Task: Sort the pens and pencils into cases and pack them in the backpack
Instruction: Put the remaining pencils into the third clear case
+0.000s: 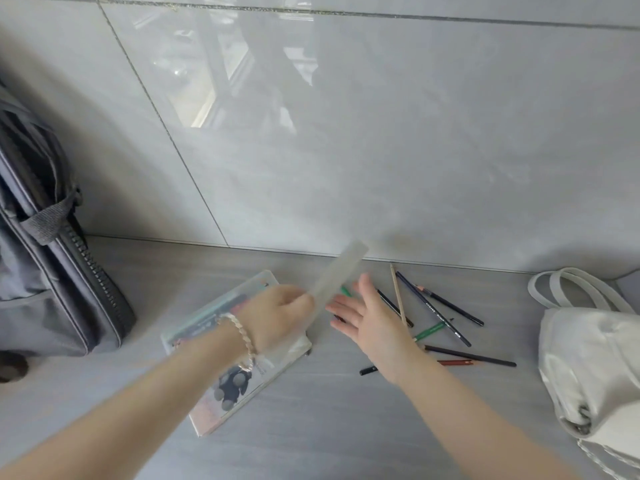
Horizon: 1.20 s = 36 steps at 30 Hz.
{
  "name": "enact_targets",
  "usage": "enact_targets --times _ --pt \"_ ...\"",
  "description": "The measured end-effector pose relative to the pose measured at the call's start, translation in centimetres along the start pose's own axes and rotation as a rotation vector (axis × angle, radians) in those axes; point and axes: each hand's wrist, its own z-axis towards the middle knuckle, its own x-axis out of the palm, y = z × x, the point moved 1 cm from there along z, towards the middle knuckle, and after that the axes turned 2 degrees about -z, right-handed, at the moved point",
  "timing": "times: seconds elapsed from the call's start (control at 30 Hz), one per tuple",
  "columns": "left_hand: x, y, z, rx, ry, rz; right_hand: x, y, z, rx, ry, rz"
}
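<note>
Grey tiled wall fills the upper frame above a grey table [311, 427]. At the far left stands a grey backpack [48, 271], zipped edge toward the centre. Lower centre lies a clear case [221, 306] atop a flat printed pouch [228, 400]. Over them the left hand [277, 317], beaded bracelet at the wrist, pinches a translucent lid [337, 271], blurred and tilted up toward the wall. Just right, the right hand [370, 323] is spread open, palm leftward, above scattered pencils [433, 306]. A white bag [595, 358] sits at the right edge.
</note>
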Motion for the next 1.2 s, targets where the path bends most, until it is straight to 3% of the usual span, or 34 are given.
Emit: enact_targets --times 0.1,0.3,0.57,0.83,0.93,1.0,1.13,1.2 --pt "4.2 -0.3 -0.3 0.112 0.066 0.080 -0.7 -0.3 -0.2 -0.044 -0.070 0.032" --pt "7.8 -0.3 -0.9 0.051 0.120 -0.208 -3.5 -1.8 -2.0 -0.043 -0.135 0.111" --pt "8.7 -0.6 -1.2 0.061 0.190 -0.267 -4.4 -3.7 -2.9 -0.085 -0.145 0.149" --pt "7.6 2.2 -0.5 -0.164 0.287 -0.854 -6.4 -4.4 -2.3 0.009 -0.045 0.362" --pt "7.2 3.1 0.1 -0.263 0.200 -0.940 -7.2 -4.6 -1.4 0.071 -0.124 0.207" --pt "7.3 3.1 0.1 -0.257 0.138 -0.903 -7.7 -4.5 -1.5 0.046 -0.151 -0.042" --pt "7.3 2.9 0.3 -0.186 -0.051 -0.746 -12.3 -4.3 -1.9 -0.228 -0.345 -1.071" --pt "6.8 3.1 0.5 -0.149 -0.135 -0.676 -15.0 -4.4 -2.0 -0.238 -0.388 -1.422"
